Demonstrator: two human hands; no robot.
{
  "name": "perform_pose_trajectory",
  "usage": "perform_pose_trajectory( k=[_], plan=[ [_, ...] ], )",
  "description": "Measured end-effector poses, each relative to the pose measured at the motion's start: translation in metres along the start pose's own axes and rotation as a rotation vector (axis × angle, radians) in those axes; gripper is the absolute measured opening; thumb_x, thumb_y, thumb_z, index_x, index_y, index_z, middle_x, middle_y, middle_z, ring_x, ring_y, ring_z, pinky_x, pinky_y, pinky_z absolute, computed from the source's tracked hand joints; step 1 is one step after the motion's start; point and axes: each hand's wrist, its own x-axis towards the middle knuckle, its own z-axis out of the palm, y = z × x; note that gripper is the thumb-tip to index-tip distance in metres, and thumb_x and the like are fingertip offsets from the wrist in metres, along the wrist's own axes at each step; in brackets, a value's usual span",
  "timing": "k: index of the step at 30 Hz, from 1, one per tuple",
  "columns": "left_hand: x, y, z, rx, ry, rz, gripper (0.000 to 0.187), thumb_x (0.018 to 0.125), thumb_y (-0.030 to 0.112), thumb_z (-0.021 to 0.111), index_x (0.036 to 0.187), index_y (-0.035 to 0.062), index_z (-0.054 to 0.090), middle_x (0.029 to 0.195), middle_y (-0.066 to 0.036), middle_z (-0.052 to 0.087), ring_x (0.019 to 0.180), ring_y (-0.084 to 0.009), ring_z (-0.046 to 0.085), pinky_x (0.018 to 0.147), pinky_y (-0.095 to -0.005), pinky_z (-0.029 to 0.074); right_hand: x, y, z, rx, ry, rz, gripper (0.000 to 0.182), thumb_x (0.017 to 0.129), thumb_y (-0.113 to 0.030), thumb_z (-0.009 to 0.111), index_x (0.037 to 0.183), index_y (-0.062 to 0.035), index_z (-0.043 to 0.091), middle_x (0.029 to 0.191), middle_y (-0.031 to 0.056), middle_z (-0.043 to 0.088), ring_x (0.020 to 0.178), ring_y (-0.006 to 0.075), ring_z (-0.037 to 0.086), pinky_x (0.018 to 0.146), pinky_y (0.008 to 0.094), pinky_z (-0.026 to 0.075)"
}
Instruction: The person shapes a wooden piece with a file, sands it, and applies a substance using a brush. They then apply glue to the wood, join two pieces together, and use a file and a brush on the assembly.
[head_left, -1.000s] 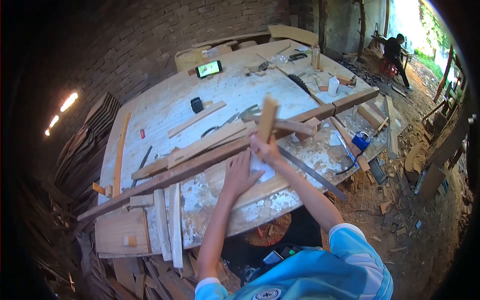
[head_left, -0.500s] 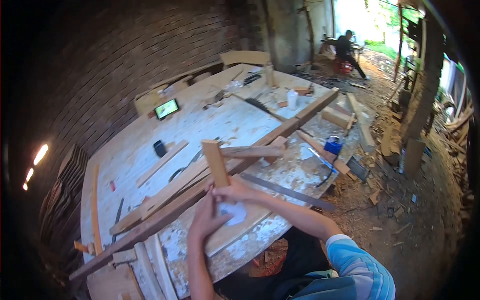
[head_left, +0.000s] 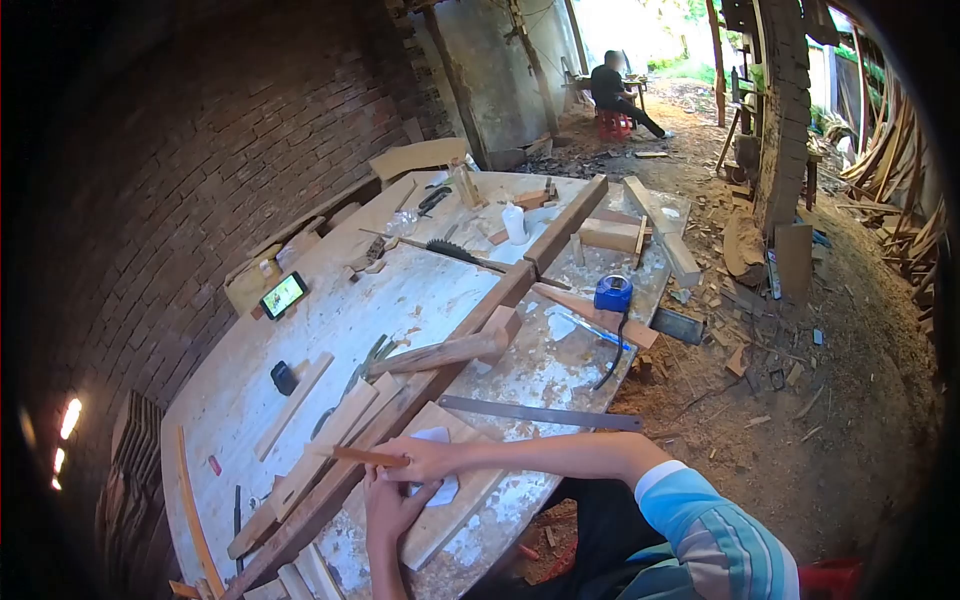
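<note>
My right hand (head_left: 424,458) is closed around a short wooden block (head_left: 368,456), which now lies nearly flat and points left. Just below it, my left hand (head_left: 392,505) has its thumb spread away from the fingers. Those fingertips reach up beside the block, and whether they press on it is hard to see. The thumb lies over a white piece of paper (head_left: 444,490), partly covered by both hands. Under the paper is a flat wooden board (head_left: 470,492) at the table's near edge.
A long wooden beam (head_left: 478,318) crosses the worktable (head_left: 400,300). A metal ruler-like strip (head_left: 540,412), a blue tape measure (head_left: 613,293), a white bottle (head_left: 515,224), a phone (head_left: 284,295) and a saw blade (head_left: 452,250) lie around it. Another person (head_left: 610,85) sits at the back.
The wooden block has tipped from upright to nearly level, pointing left, in my right hand. Both hands have come lower, and the camera view has turned to the right.
</note>
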Motion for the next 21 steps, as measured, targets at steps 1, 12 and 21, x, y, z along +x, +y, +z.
perform_pose_trajectory(
  k=[1, 12, 21],
  plan=[
    [-0.001, 0.006, -0.004, 0.006, 0.018, 0.008, 0.066, 0.067, 0.045, 0.071, 0.114, 0.0018, 0.056, 0.12, -0.02, 0.051, 0.118, -0.0369, 0.04, 0.101, -0.0447, 0.027, 0.0, -0.001, 0.0, 0.019, 0.004, 0.028, 0.022, 0.083, -0.015, 0.052, 0.099, -0.0002, 0.055, 0.091, 0.0086, 0.056, 0.089, 0.0167, 0.051, 0.083, 0.0326, 0.04],
    [0.001, -0.007, 0.002, -0.172, 0.015, -0.041, 0.067, 0.06, 0.038, 0.079, 0.112, 0.0026, 0.056, 0.115, -0.018, 0.052, 0.116, -0.0355, 0.042, 0.099, -0.0416, 0.031, -0.001, 0.007, -0.001, 0.054, 0.028, -0.007, 0.027, 0.085, -0.015, 0.056, 0.106, 0.0024, 0.057, 0.089, 0.0073, 0.062, 0.084, 0.0134, 0.054, 0.076, 0.0299, 0.044],
    [-0.022, 0.022, 0.012, -0.042, 0.33, 0.404, 0.016, 0.071, 0.011, 0.069, 0.085, 0.002, 0.065, 0.084, -0.011, 0.063, 0.081, -0.0282, 0.06, 0.077, -0.0363, 0.048, 0.001, 0.024, -0.006, 0.294, 0.175, 0.174, 0.01, 0.08, -0.011, 0.057, 0.088, -0.0067, 0.059, 0.071, -0.002, 0.054, 0.06, 0.006, 0.048, 0.053, 0.0218, 0.037]
  ],
)
